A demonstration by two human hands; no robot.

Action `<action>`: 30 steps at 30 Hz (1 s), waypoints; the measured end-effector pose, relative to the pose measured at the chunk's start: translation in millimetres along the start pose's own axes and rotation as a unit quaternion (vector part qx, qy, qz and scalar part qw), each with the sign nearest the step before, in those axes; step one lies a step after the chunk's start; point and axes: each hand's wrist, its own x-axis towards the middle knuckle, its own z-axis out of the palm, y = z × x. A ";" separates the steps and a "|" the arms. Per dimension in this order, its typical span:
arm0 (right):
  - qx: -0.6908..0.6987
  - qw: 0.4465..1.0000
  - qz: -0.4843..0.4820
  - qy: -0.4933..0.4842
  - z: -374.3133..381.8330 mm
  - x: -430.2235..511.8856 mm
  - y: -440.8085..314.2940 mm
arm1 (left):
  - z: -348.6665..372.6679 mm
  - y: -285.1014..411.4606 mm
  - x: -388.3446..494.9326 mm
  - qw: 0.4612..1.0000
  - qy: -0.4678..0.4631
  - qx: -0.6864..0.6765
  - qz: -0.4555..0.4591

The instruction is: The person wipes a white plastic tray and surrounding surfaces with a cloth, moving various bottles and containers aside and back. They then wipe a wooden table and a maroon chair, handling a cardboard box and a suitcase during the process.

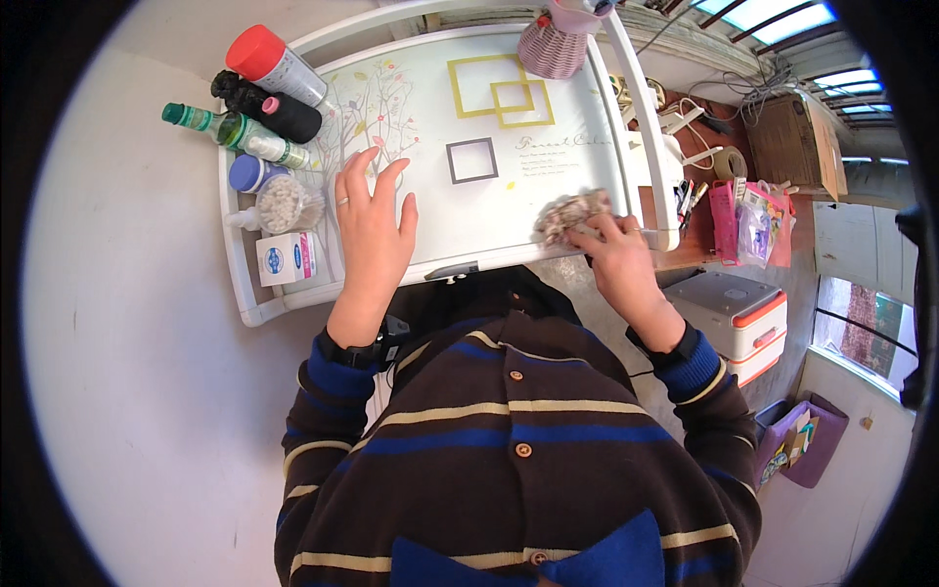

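My right hand (620,249) grips a crumpled patterned cloth (572,216) on the near right part of a white-framed tabletop (440,220) printed with trees and squares. The cloth looks slightly blurred. My left hand (374,220) has its fingers spread over the left part of the top and holds nothing; whether it touches the surface I cannot tell. Left of it stand a clear tub of cotton swabs (282,205), a small white box (286,259) and a blue-lidded jar (257,174).
Green-capped bottles (235,132), a black bottle (291,117) and a red-capped can (275,64) line the left edge. A pink wicker vase (555,48) stands at the back right. A white rail (645,132) rises along the right side, beside a wooden desk holding pink bags (752,224).
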 end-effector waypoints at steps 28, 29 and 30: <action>-0.100 0.967 0.084 0.221 6.3 97.6 16.9 | 84.8 96.9 213.2 0.990 0.062 -0.110 0.055; -0.119 0.969 0.120 0.179 17.1 97.5 19.2 | 92.1 103.9 222.8 0.988 0.079 -0.119 0.050; -0.117 0.974 0.118 0.154 25.9 92.5 21.7 | 99.0 109.5 230.0 0.987 0.088 -0.129 0.046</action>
